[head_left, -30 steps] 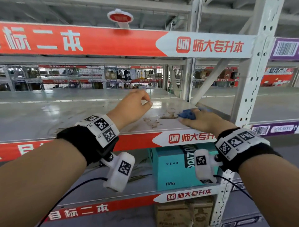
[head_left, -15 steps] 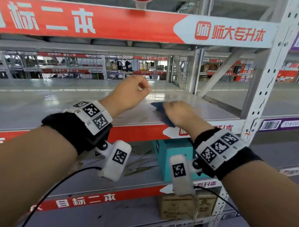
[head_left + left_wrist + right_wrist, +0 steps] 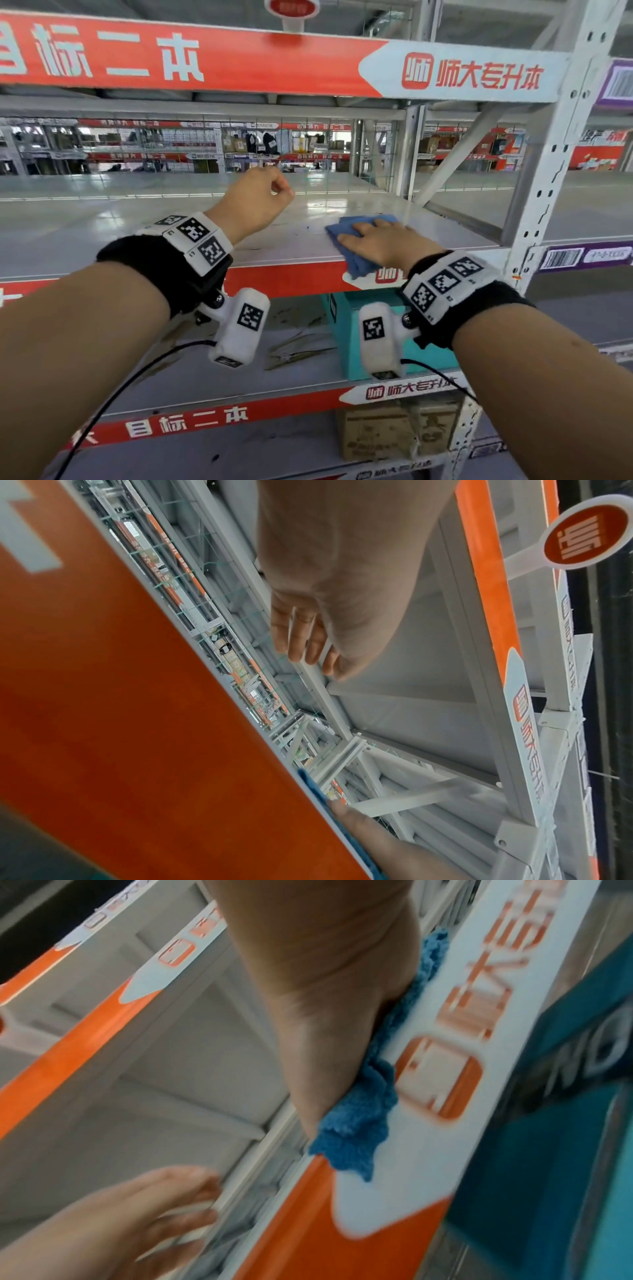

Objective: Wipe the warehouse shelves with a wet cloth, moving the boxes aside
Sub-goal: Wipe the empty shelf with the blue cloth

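A folded blue cloth (image 3: 345, 226) lies on the grey shelf (image 3: 137, 236) near its front right corner, one end hanging over the red front edge. My right hand (image 3: 375, 230) presses flat on it with straight fingers. The right wrist view shows the cloth (image 3: 359, 1123) squeezed between palm and shelf lip. My left hand (image 3: 279, 189) hovers above the shelf to the cloth's left, fingers loosely curled and holding nothing; its fingers (image 3: 301, 642) hang free in the left wrist view. One level down, below my right wrist, stands a teal box (image 3: 346, 329).
A white upright post (image 3: 548, 192) and a diagonal brace (image 3: 459, 150) close off the shelf's right end. A red-and-white beam (image 3: 205, 58) runs overhead. A cardboard box (image 3: 376, 435) sits on the lowest shelf. Wire mesh backs the shelf.
My right hand has swept the cloth leftward along the shelf's front part, and the brown smears seen a second ago no longer show. The left hand stays raised in about the same place.
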